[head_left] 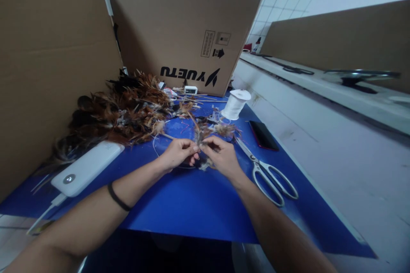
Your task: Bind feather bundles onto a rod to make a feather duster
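Note:
My left hand (178, 152) and my right hand (222, 156) meet above the blue table, fingertips almost touching. Both are closed in a pinch on a small brown-grey feather (199, 133) whose tip points up and away from me. The exact grip at its base is hidden by my fingers. Just beyond my right hand lie more loose feathers (224, 129). Silver scissors (256, 161) rest to the right of that hand, blades pointing away. A thin clear thread curves across the table near my left hand.
A big pile of brown and black feathers (124, 115) covers the back left. A white power bank (88, 168) with a cable lies in front of it. A white thread spool (236, 104) and a dark phone (263, 135) are at right. Cardboard panels (173, 30) stand behind.

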`<state>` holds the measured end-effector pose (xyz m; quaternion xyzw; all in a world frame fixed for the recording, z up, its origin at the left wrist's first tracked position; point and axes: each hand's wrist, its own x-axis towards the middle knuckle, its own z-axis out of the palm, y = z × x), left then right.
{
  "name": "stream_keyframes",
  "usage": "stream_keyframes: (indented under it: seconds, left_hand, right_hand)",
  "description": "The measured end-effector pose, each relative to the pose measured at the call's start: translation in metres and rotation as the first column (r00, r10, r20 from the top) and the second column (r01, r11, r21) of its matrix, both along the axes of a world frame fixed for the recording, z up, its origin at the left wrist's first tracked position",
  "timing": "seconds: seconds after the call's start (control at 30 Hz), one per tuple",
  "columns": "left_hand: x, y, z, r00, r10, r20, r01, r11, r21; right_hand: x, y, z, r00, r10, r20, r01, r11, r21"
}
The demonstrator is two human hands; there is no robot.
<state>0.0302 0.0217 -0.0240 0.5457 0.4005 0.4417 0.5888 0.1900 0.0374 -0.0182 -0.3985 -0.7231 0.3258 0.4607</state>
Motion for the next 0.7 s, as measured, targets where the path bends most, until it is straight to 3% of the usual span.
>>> stream_keyframes:
  seconds: [0.23,0.33,0.43,0.53,0.7]
  left_hand:
    - [-0.003,0.003,-0.003,0.999,-0.001,-0.046,0.002,0.999,0.034]
    - [-0.004,0.004,-0.002,1.000,0.013,-0.018,-0.012,0.999,0.043]
    - [-0.006,0.005,0.000,0.999,0.045,0.026,-0.047,0.998,0.053]
    - [-0.007,0.006,0.002,0.994,0.085,0.066,-0.090,0.994,0.067]
    - [-0.009,0.007,0.005,0.979,0.165,0.118,-0.171,0.984,0.047]
  right_hand:
    - [0.013,0.007,0.009,0.988,-0.115,-0.100,0.117,0.993,0.010]
    - [0.023,0.011,0.015,0.990,-0.125,-0.069,0.126,0.992,0.011]
    - [0.032,0.013,0.021,0.992,-0.019,0.127,0.021,1.000,-0.010]
    - [0.039,0.014,0.021,0.924,0.106,0.368,-0.106,0.994,-0.021]
    - [0.047,0.020,0.012,0.813,0.101,0.574,-0.145,0.989,0.031]
